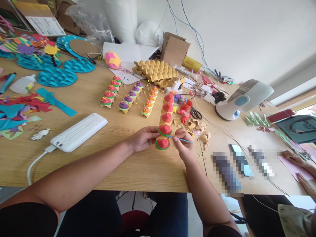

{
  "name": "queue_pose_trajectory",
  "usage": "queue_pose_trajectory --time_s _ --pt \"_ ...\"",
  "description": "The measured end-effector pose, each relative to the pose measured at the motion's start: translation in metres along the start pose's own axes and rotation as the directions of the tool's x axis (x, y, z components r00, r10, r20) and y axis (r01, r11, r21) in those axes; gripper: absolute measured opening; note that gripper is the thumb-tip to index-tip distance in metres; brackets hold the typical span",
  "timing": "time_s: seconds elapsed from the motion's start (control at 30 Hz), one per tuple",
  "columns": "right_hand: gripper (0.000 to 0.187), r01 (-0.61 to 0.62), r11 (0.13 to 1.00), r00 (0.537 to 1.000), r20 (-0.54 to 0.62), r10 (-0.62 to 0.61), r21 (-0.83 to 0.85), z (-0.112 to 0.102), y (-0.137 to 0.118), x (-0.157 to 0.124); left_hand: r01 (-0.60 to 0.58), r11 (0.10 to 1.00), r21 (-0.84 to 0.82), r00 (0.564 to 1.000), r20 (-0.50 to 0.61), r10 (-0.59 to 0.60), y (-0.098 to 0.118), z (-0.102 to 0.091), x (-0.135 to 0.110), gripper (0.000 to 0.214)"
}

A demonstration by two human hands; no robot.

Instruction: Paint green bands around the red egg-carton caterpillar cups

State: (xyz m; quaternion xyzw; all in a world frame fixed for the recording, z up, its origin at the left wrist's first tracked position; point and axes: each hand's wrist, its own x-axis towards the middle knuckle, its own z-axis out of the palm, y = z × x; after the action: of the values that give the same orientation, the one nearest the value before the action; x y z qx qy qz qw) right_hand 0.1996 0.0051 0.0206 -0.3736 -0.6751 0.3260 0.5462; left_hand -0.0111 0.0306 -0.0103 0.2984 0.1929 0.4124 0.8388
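A strip of egg carton [166, 118] points away from me, its several cups topped with red clay-like domes. Green bands ring the two nearest domes. At the strip's left side, my left hand [144, 138] grips it near the second cup, thumb and fingers closed. My right hand [184, 143] pinches a thin blue stick-like tool [185, 141], whose tip touches the green band of the second dome. Farther left stand three decorated carton strips: a red one [111, 91], a purple one [130, 96] and an orange one [150, 101], with ball-headed pins about them.
A white power bank [80, 132] with a cable lies left. Black scissors [196, 114], a red cup [186, 105] and carton scraps [197, 126] sit right of the strip. Beyond are egg trays [156, 69] and a fan [243, 100]. Another person's hands [296, 161] rest far right.
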Motion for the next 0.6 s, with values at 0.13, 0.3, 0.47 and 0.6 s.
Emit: queue_pose_trajectory --time_s 0.13,0.3,0.47,0.6 --pt "0.031 -0.029 0.999 0.999 -0.021 0.03 0.016 0.0 0.0008 0.0006 0.004 1.0 -0.003 1.0 0.008 -0.004 0.0001 0.0 -0.0003 0.033" --pt "0.031 -0.051 0.999 0.999 -0.003 0.051 0.005 0.0 0.0021 0.0013 0.01 1.0 -0.001 1.0 0.01 -0.01 -0.0006 -0.0015 -0.0008 0.033" --pt "0.023 -0.024 0.999 1.0 0.018 0.024 0.021 -0.001 0.0036 0.0017 0.012 1.0 -0.006 0.999 0.03 -0.011 0.0 -0.0014 -0.001 0.032" --pt "0.023 -0.004 1.0 1.0 0.018 0.004 -0.003 -0.0017 0.0035 0.0022 0.02 1.0 -0.004 0.999 0.041 -0.02 0.0011 -0.0009 -0.0016 0.031"
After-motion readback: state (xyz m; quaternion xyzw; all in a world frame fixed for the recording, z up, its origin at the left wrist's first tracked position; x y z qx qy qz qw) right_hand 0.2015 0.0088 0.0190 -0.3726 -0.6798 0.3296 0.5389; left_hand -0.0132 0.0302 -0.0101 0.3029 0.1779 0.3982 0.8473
